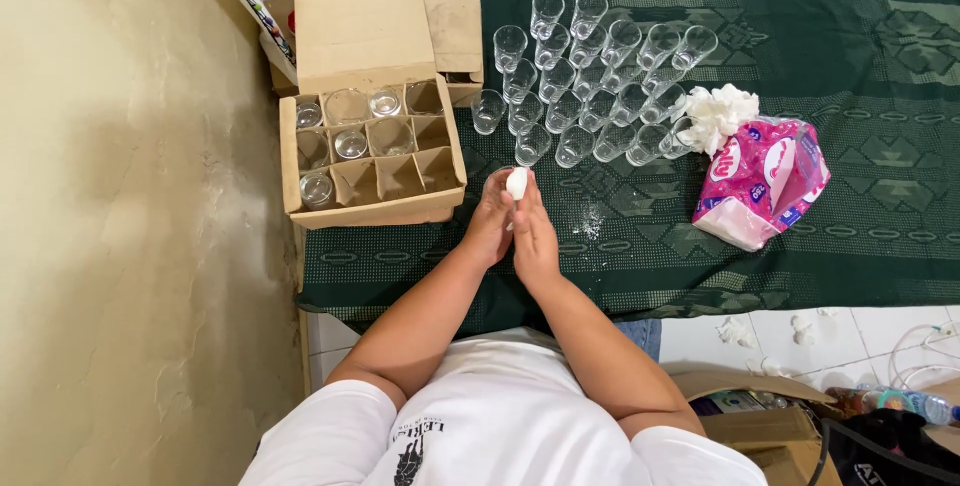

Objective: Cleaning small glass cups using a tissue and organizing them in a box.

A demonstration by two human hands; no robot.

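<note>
- The person stands at a desk [880, 246] covered with a dark green patterned cloth, both forearms stretched out over its near edge.
- The left hand [488, 226] and right hand [537, 241] are pressed together, side by side, near the front of the cloth.
- Between them sits a white wad of tissue [516, 183], poking up above the fingers [527, 208]; both hands are closed around it. Whether a glass is hidden inside the hands I cannot tell.
- Just beyond the hands stands a cluster of clear drinking glasses [590, 76], upright in slanting rows, close together.
- To the left of the hands, touching the desk's left edge, lies an open cardboard box [370, 151] with a divider grid; a few glasses sit in its far and left cells, the nearer right cells hold none.
- To the right, a pink and white tissue pack [762, 181] lies on its side, with crumpled white tissue [718, 114] bunched at its open end, just beside the glasses.
- Small white flecks [590, 221] dot the cloth near the right hand.
</note>
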